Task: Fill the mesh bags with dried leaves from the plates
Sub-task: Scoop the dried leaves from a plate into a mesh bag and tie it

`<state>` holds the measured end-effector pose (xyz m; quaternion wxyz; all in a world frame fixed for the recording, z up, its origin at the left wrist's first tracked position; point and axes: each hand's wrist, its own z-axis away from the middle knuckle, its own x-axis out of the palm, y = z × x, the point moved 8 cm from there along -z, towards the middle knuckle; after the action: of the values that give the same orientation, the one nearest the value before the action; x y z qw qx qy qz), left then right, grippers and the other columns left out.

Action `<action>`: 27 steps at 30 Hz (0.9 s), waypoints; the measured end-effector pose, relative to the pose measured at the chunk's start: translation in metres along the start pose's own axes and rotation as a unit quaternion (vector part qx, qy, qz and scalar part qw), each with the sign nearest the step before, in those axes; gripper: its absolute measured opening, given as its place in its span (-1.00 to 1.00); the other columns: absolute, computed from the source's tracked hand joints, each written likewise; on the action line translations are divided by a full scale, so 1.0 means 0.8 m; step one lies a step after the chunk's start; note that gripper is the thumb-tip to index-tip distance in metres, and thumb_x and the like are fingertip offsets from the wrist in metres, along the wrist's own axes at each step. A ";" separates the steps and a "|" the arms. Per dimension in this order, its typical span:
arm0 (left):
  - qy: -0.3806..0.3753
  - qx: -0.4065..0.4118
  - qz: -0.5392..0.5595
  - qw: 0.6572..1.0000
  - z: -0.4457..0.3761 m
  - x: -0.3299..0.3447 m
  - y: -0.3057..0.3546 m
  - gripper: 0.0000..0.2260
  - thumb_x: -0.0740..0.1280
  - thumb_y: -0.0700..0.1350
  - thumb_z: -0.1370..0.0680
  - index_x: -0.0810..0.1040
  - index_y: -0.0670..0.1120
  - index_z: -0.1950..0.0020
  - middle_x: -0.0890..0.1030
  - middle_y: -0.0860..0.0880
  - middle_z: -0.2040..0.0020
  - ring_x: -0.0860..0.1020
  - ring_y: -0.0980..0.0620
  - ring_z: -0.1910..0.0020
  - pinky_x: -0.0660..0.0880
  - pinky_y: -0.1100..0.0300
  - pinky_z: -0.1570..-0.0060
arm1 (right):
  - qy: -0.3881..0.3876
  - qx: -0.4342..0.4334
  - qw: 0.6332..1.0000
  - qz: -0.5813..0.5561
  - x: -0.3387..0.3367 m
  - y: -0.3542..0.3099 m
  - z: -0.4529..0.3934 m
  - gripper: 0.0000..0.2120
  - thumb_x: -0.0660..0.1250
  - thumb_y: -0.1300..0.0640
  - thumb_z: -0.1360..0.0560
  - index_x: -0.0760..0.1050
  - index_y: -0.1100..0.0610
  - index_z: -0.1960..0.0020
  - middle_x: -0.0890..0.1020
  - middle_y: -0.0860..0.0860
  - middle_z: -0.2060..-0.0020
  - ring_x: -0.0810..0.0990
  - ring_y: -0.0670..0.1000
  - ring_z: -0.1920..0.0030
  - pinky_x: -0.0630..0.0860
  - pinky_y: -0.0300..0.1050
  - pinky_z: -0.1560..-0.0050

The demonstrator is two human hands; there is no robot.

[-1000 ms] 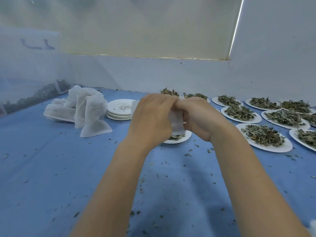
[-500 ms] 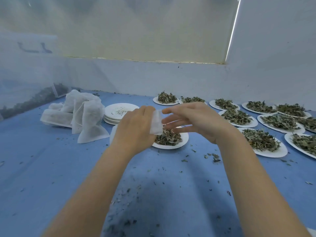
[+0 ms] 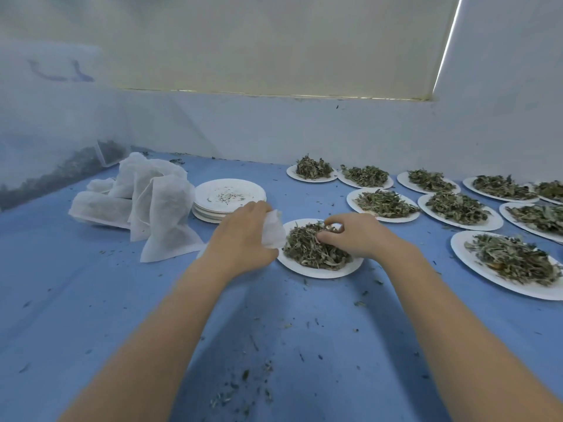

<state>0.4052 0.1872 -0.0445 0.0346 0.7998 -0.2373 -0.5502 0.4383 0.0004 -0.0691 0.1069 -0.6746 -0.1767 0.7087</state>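
I am looking down at a blue cloth-covered table [image 3: 91, 300] through the head camera. My left hand [image 3: 240, 242] is gripping a small white mesh bag [image 3: 273, 229], holding it right at the left rim of a round white paper plate [image 3: 320, 272] heaped with dried grey-green leaves [image 3: 310, 249]. My right hand [image 3: 356, 236] is resting on that heap, its fingers curling down into the leaves and gathering a pinch.

To do this step well, I judge I should be keeping the bag's mouth open and low over the plate, so that anything falling lands back on the plate and not on the cloth, where loose crumbs [image 3: 243, 388] are already lying. A modest pinch, carried the short way across, should be spilling less than a large one.

To the left, a stack of emptied white plates [image 3: 228, 197] is sitting with only flecks on top. Beyond it, a pile of white mesh bags [image 3: 143, 202] is lying; I cannot tell how full they are. To the right, more white plates [image 3: 457, 208] are each holding a mound of leaves, waiting.
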 end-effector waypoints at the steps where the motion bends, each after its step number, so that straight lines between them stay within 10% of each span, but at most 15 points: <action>1: -0.002 -0.001 0.003 1.000 -0.004 0.005 0.001 -0.55 0.41 -0.07 -0.36 0.38 -0.09 -0.20 0.48 -0.03 -0.09 0.44 -0.06 -0.08 0.33 0.14 0.04 | 0.004 -0.008 1.000 0.009 0.000 -0.001 -0.003 -0.60 0.28 -0.16 -0.51 0.47 -0.03 -0.29 0.56 0.03 -0.17 0.45 -0.02 0.13 0.41 -0.18 0.06; 12: -0.010 -0.028 0.073 0.997 -0.026 0.026 0.006 -0.57 0.42 -0.05 -0.33 0.40 -0.05 -0.14 0.51 -0.01 -0.05 0.46 -0.05 -0.05 0.39 0.10 0.01 | 0.168 -0.125 0.969 -0.132 -0.068 -0.019 0.012 -0.91 0.43 0.04 -0.44 0.65 -0.05 0.06 0.58 -0.26 0.29 0.51 -0.24 0.26 0.35 -0.53 0.27; 21: 0.027 -0.031 0.118 0.992 -0.026 0.021 0.014 -0.63 0.42 -0.03 -0.33 0.42 0.01 -0.09 0.47 0.09 0.10 0.40 0.06 0.12 0.21 0.25 0.24 | 0.160 -0.186 0.958 -0.147 -0.054 -0.067 0.024 -0.88 0.46 0.10 -0.42 0.67 0.00 0.04 0.52 -0.29 0.36 0.44 -0.40 0.34 0.30 -0.55 0.25; 27: 0.049 -0.033 0.143 0.988 -0.025 0.016 0.013 -0.59 0.44 -0.04 -0.31 0.43 0.00 -0.10 0.48 0.09 0.12 0.41 0.07 0.13 0.21 0.29 0.29 | 0.191 -0.175 0.945 -0.200 -0.055 -0.066 0.030 -0.83 0.54 0.11 -0.31 0.63 0.00 0.12 0.62 -0.11 0.27 0.54 -0.16 0.27 0.47 -0.35 0.14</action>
<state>0.4234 0.1686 -0.0443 0.1507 0.7825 -0.3288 -0.5069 0.4132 0.0289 -0.0069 0.1588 -0.7559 -0.4053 0.4889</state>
